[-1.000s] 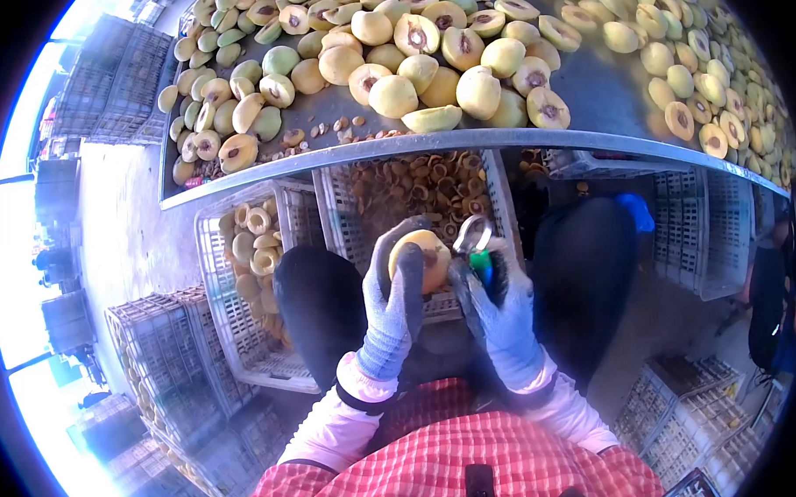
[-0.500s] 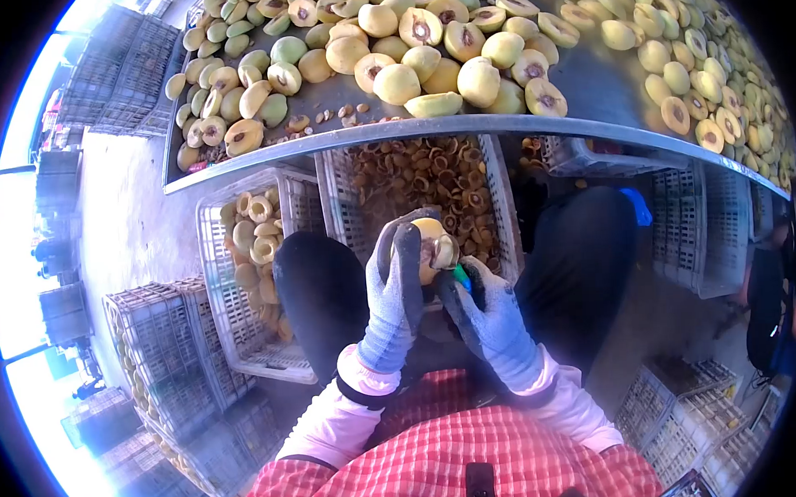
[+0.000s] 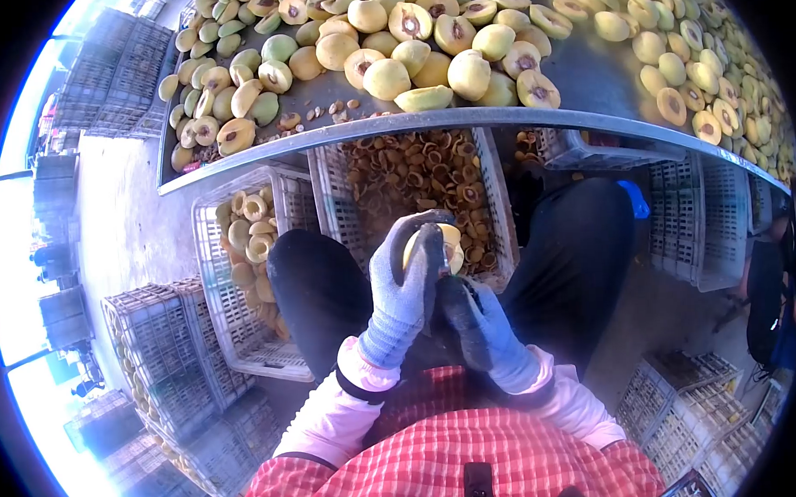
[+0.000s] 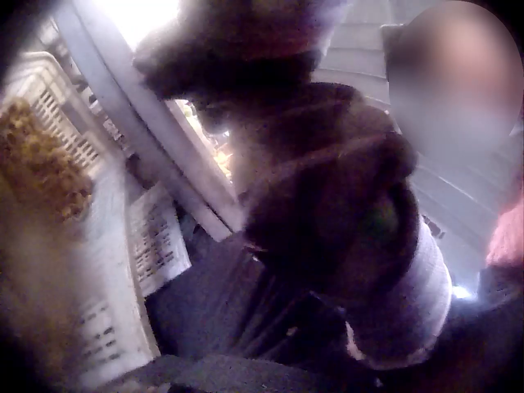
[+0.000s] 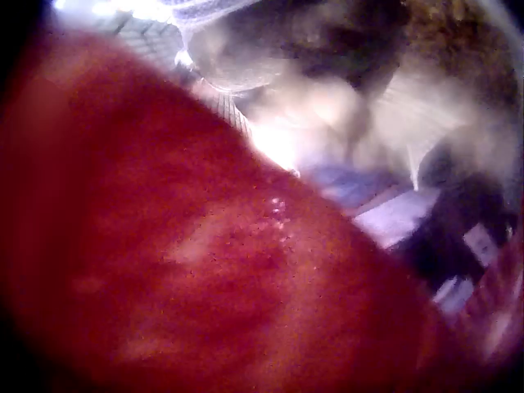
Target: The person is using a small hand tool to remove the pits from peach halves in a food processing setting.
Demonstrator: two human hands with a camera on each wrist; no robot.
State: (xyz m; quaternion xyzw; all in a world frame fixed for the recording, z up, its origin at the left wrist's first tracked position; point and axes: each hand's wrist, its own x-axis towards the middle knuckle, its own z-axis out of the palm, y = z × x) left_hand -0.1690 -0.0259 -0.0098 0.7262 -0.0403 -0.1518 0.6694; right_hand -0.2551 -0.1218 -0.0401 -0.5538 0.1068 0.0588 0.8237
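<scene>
In the head view, my gloved left hand (image 3: pixel 397 283) holds a yellow peach half (image 3: pixel 451 247) between thumb and fingers, above the middle crate. The gloved right hand (image 3: pixel 487 324) is close up against the left thumb, fingers curled round the handle of a pitting knife. Both hands mostly hide that knife now; earlier frames show its metal loop and green-blue handle. Dark, blurred gloves (image 4: pixel 327 180) fill the middle of the left wrist view. Red cloth (image 5: pixel 205 221) covers most of the right wrist view.
Many halved peaches (image 3: pixel 388 78) lie on the metal table (image 3: pixel 367 129) ahead. Below its edge stands a crate (image 3: pixel 499 197) full of brown scooped-out scraps. A crate (image 3: pixel 211 290) at left holds hollowed halves. Stacked crates (image 3: pixel 161 371) stand farther left. My knees flank the hands.
My right hand has moved left from beside the fruit to right against the left hand. The knife's loop went onto the peach half, and its handle has turned out of sight.
</scene>
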